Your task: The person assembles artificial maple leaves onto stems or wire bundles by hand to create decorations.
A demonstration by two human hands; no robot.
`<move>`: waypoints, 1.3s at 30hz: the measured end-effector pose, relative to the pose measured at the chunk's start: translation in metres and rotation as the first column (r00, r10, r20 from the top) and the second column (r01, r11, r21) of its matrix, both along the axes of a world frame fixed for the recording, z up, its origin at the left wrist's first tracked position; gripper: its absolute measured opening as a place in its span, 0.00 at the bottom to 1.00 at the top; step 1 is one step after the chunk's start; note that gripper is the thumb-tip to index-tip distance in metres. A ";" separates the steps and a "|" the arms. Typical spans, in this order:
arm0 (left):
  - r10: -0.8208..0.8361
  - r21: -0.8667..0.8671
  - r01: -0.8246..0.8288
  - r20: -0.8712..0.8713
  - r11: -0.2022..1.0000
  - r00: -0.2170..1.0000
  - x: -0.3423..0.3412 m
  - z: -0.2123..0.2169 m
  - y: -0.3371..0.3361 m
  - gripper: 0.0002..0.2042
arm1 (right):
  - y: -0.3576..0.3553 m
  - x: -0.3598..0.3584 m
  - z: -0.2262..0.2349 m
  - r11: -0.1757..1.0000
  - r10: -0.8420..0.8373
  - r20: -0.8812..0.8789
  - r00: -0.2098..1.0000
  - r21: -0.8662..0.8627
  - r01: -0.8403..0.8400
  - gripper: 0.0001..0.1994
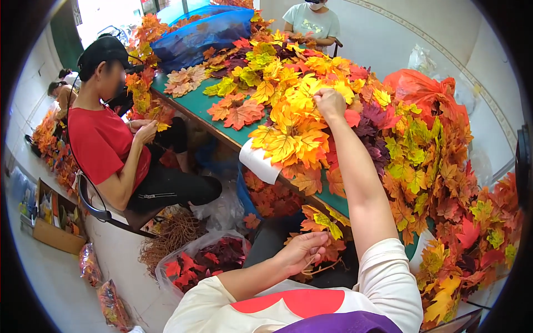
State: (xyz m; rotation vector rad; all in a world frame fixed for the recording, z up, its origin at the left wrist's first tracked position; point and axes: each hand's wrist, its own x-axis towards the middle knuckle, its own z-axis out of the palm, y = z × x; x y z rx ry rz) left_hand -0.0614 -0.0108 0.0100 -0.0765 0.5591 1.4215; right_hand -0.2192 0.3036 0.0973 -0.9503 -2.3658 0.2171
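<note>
My left hand (300, 254) is low over my lap, thumb and fingers pinched together at a garland of artificial maple leaves (328, 223). Thin brown stem hangs below the fingers, and yellow-green and orange leaves show just beyond them. My right arm reaches across the green table, where my right hand (330, 104) is closed at the top of a heap of yellow artificial leaves (294, 139). Its fingertips are partly hidden, but they seem to grip a yellow leaf there. A white sheet (259, 161) hangs over the table edge beneath this heap.
Leaf garlands (411, 155) cover the table's right side and spill down. A red plastic bag (433, 91) and blue bag (202, 33) lie farther back. A bag of dark red leaves (205, 258) and brown vines (172, 236) sit below left. Co-workers sit left (108, 136) and at the back (313, 25).
</note>
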 end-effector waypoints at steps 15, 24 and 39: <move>0.042 -0.021 -0.041 0.010 0.999 0.999 0.001 0.005 0.003 0.08 | 0.069 0.086 0.053 0.953 0.064 -0.160 0.985 0.303 -0.013 0.07; 0.031 -0.058 -0.031 -0.005 0.998 1.000 0.013 0.008 0.003 0.07 | 0.039 0.092 0.078 0.366 0.034 0.332 0.943 0.874 -0.321 0.03; 0.116 -0.005 -0.117 -0.085 0.993 0.990 0.008 0.006 0.016 0.06 | -0.018 0.227 0.090 0.942 0.248 -0.444 0.861 0.317 -0.108 0.05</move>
